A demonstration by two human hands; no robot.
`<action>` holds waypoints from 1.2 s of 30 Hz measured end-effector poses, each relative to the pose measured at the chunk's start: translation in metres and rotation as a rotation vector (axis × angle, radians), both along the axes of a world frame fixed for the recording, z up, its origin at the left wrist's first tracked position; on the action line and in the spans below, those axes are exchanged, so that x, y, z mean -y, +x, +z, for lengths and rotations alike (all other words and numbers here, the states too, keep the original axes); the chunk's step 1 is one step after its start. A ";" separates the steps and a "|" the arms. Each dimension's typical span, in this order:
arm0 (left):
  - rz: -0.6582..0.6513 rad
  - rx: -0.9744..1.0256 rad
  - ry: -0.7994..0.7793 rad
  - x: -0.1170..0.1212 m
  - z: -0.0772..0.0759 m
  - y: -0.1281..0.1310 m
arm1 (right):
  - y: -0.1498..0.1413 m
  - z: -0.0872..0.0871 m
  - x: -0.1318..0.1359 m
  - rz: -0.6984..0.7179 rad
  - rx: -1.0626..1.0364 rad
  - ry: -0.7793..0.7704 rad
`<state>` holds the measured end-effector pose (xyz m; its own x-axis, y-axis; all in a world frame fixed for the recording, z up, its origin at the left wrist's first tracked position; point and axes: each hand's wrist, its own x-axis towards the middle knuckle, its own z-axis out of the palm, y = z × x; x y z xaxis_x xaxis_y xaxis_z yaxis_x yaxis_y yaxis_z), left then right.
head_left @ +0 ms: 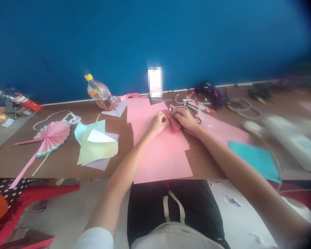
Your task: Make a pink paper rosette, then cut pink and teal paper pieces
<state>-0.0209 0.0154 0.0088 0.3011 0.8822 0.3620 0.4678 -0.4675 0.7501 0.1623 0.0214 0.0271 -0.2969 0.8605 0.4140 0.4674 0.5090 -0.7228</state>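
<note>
A pleated strip of pink paper, pinched narrow near its middle and flaring at the ends, is held between my two hands above the pink sheets. My left hand is closed on its left side, with thumb and finger pressed together. From the right, my right hand curls its fingers over the upper part of the strip; its fingertips are partly hidden. A dark loop like a scissors handle shows just beyond the right hand.
A folded pink fan lies at left, beside green and yellow paper sheets. A plastic bottle leans near the blue wall. At right are a teal sheet, cables and a white power strip.
</note>
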 end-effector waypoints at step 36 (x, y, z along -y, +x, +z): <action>-0.002 -0.060 0.064 -0.002 0.002 0.003 | -0.002 -0.004 0.003 0.070 0.148 0.154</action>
<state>-0.0178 0.0173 0.0109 0.3253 0.8575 0.3985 0.5104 -0.5140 0.6894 0.1604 0.0189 0.0227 -0.4208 0.7656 0.4866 0.5227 0.6430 -0.5598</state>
